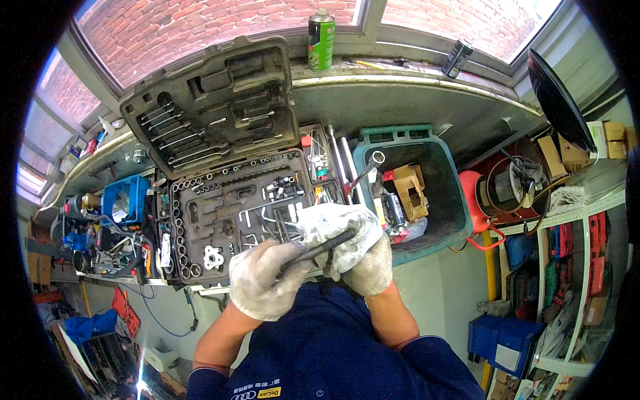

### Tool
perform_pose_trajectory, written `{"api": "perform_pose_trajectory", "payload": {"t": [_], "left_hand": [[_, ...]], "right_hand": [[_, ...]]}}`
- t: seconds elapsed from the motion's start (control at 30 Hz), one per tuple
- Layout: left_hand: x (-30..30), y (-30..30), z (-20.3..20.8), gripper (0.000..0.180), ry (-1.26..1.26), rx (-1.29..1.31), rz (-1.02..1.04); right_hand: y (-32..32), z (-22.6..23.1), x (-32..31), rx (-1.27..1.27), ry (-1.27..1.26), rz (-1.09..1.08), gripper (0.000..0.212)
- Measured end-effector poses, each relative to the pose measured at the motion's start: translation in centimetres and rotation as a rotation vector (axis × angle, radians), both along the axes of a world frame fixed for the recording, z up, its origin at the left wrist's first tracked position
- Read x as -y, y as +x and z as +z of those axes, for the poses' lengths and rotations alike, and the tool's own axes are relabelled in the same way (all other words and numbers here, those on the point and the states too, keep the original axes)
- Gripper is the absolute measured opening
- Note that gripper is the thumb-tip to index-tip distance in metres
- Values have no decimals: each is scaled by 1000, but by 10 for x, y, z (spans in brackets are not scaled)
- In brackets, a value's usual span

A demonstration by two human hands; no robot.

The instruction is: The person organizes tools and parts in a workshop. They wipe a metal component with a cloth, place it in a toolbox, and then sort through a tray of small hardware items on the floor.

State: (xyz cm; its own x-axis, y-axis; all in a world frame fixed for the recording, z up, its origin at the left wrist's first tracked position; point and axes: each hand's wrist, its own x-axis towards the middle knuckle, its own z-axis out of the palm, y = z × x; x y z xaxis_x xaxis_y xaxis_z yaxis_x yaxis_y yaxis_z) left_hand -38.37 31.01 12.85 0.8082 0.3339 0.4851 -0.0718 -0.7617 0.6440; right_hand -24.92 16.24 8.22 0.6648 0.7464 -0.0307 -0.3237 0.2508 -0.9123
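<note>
Both my hands wear whitish work gloves and meet in front of my chest, above the near edge of an open socket set case (200,230). My left hand (267,279) is closed round one end of a dark, rod-like tool (323,248), whose kind I cannot make out. A crumpled white cloth (340,223) is bunched against the tool's other end, gripped by my right hand (371,268). The cloth hides part of the tool and the right fingers. Sockets, hex keys and combination wrenches sit in the case, its lid (213,107) tilted back.
Right of the case stands a green bin (430,243) with cardboard boxes inside. A chrome-headed tool (377,159) sticks up beside it. Spray cans (321,41) stand on the window sill. Tools and a blue basket (125,200) crowd the left; shelving (567,220) lines the right.
</note>
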Motion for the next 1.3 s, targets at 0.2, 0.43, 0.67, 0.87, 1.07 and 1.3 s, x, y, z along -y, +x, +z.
{"api": "perform_pose_trajectory", "payload": {"t": [0.2,0.43,0.67,0.87,1.07,1.3], "left_hand": [[5,-1,-1,10,-144,-62,18],[5,-3,-2,11,-174,-81,14],[8,-3,2,13,-202,-74,85],[7,-5,-4,20,-146,11,99],[4,-3,-6,24,-32,99,94],[6,-5,-15,27,29,155,122]], "right_hand": [[1,-5,-3,-58,8,-41,41],[3,3,0,-139,-27,49,45],[-1,-6,-5,12,12,-45,42],[2,-5,-7,103,-9,-11,41],[-3,-5,-5,-69,14,-14,41],[2,-18,-5,110,32,-16,46]]}}
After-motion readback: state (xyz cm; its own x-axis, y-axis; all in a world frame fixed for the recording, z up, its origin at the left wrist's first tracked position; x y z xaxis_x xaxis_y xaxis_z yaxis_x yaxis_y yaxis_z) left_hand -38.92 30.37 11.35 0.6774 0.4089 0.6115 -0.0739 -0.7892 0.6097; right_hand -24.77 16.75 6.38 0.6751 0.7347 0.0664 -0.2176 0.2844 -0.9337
